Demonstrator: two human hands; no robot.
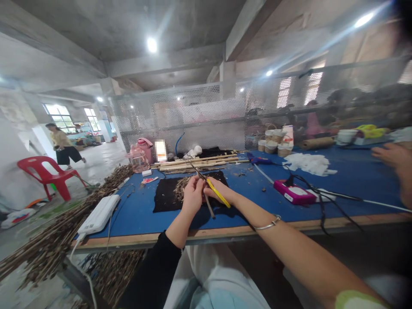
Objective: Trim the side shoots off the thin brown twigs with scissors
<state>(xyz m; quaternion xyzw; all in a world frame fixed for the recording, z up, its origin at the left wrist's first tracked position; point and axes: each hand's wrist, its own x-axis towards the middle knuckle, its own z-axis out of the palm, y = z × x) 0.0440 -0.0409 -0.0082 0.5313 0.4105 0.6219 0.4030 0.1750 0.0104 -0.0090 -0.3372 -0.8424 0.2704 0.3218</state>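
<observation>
My left hand point(192, 194) is closed around a thin brown stick point(209, 207) that pokes out below it toward me. My right hand point(216, 193) grips yellow-handled scissors point(217, 192), whose blades point up and left past the stick. Both hands hover over a black cloth point(164, 195) strewn with dry twig bits, near the front of the blue table point(135, 212).
Long pale sticks point(199, 163) lie behind the cloth. A white power bank point(98, 214) sits at the left edge, a pink box point(293, 193) with black cables to the right. A heap of dry twigs point(58, 231) spills off left. Another person's hand point(394, 156) reaches in far right.
</observation>
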